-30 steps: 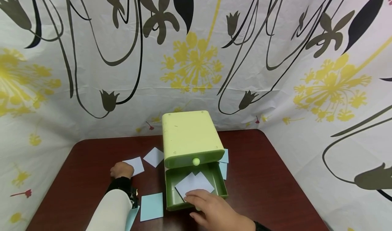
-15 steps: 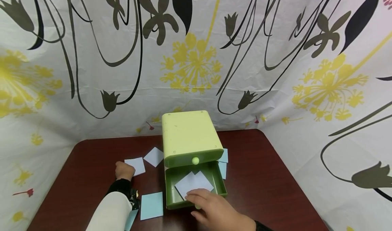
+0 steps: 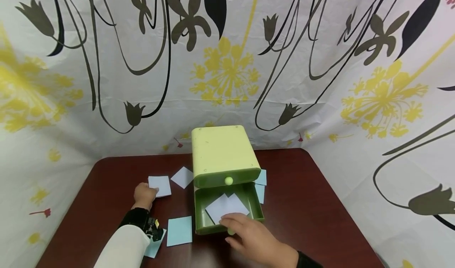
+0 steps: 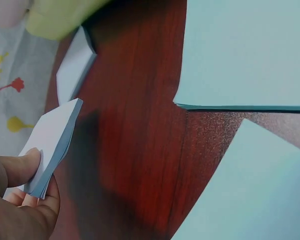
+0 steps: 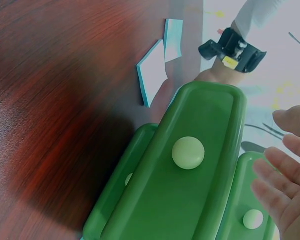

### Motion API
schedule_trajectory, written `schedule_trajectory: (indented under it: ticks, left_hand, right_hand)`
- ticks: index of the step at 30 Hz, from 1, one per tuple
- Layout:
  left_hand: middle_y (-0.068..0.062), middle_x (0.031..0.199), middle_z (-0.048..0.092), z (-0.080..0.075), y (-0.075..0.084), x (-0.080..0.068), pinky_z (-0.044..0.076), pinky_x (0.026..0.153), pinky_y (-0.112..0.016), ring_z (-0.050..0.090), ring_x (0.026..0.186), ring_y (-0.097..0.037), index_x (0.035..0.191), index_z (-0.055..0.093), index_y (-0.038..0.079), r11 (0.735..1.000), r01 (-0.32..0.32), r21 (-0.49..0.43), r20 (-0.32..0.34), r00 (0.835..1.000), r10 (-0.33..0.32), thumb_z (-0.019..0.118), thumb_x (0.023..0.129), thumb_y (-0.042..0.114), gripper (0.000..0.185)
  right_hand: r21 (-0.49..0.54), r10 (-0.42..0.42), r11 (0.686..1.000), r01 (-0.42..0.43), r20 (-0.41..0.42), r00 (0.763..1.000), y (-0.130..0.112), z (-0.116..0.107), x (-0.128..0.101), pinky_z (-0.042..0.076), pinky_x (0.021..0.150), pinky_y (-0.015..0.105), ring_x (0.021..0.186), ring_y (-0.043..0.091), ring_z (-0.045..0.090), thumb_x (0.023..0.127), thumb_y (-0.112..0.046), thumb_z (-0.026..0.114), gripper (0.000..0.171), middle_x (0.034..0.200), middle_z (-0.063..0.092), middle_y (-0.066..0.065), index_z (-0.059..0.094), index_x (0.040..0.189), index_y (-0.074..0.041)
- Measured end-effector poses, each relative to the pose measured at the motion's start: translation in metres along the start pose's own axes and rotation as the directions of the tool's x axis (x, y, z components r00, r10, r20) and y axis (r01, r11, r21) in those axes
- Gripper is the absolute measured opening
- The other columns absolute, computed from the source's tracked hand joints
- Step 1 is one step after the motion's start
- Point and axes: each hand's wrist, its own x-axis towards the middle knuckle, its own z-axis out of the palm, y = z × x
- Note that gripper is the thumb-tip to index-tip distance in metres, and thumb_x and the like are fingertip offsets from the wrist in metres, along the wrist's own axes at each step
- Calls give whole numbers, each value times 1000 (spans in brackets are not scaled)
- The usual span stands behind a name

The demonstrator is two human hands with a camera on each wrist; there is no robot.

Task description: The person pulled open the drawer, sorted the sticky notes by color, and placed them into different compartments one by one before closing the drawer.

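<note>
My left hand (image 3: pixel 143 196) pinches a pad of pale lavender sticky notes (image 4: pixel 52 140), thumb on top and fingers beneath. The pad is tilted, with its shadow on the table in the left wrist view. My right hand (image 3: pixel 252 236) is at the front edge of a pulled-out green drawer (image 3: pixel 203 225), fingers loosely extended over the rim near its round knob. Two overlapping lavender note pads (image 3: pixel 217 208) lie inside that drawer. The drawer belongs to a small yellow-green cabinet (image 3: pixel 225 147); its top drawer is closed, and the right wrist view shows another drawer below.
Another lavender pad (image 3: pixel 182 177) lies left of the cabinet. Two turquoise pads, one square to the front (image 3: pixel 179 231) and one partly under the left wrist (image 3: pixel 153 247), lie nearer. More turquoise pads (image 3: pixel 260 193) rest right of the cabinet. A patterned cloth (image 3: pixel 227 70) hangs behind the table.
My left fingers have gone from over the lavender pad's left side to gripping its near left corner, and the pad has turned slightly. The right hand stays at the drawer front.
</note>
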Motion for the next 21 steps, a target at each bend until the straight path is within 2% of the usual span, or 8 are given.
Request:
schedule_trajectory:
  ticks: [1, 3, 6, 8, 11, 14, 21]
  left_hand:
    - [-29, 97, 47, -2, 1, -2, 46, 76, -47, 46, 90, -39, 105, 45, -17, 1000, 5, -14, -5, 1000, -5, 56, 93, 3, 25]
    - [-21, 92, 43, -6, 5, -7, 41, 72, -40, 43, 86, -34, 101, 45, -10, 999, 12, -42, -7, 1000, -12, 56, 95, 6, 20]
    - [-26, 103, 45, -12, 13, -16, 43, 76, -44, 44, 93, -37, 114, 43, -12, 997, 21, -69, 10, 1000, -21, 55, 97, 9, 30]
    - [-31, 121, 44, -14, 19, -22, 45, 87, -51, 44, 107, -41, 129, 40, -12, 996, 23, -92, 22, 1000, -21, 55, 98, 10, 41]
    - [-35, 136, 37, -17, 27, -31, 40, 101, -58, 40, 122, -46, 139, 33, -12, 993, 20, -117, 40, 999, -15, 55, 98, 11, 52]
    - [-34, 140, 34, -20, 33, -42, 38, 103, -59, 38, 126, -48, 142, 30, -10, 993, 6, -120, 53, 999, 1, 56, 98, 13, 56]
    - [-29, 138, 37, -31, 49, -77, 37, 104, -57, 38, 124, -42, 142, 32, -7, 989, -48, -139, 53, 997, 56, 58, 98, 17, 56]
  right_hand:
    - [0, 8, 1000, -8, 0, 1000, 0, 0, -1, 53, 83, 22, 112, 13, 59, 86, -22, 74, 42, 123, 61, 0, 62, 124, -12]
    - [4, 19, 1000, -19, -10, 1000, 0, -1, -1, 54, 83, 24, 111, 13, 60, 85, -21, 76, 42, 122, 61, 0, 63, 124, -12]
    - [15, 28, 1000, -27, -25, 999, 0, -1, -3, 54, 83, 26, 110, 14, 60, 84, -19, 76, 42, 122, 61, 0, 63, 123, -11]
    - [19, 29, 999, -28, -39, 999, 2, -1, -3, 54, 83, 27, 110, 14, 60, 84, -19, 76, 42, 122, 61, 0, 64, 123, -11]
    - [19, 30, 999, -29, -59, 998, 5, 0, -5, 55, 82, 26, 109, 14, 61, 83, -19, 77, 41, 122, 61, 0, 64, 122, -11]
    - [18, 31, 999, -29, -84, 996, 7, 0, -7, 55, 82, 27, 109, 14, 61, 83, -18, 77, 41, 122, 61, 0, 65, 121, -11]
    - [38, 64, 998, -60, -115, 991, 10, -1, -10, 54, 85, 32, 111, 17, 60, 81, -17, 78, 42, 122, 62, 0, 65, 120, -11]
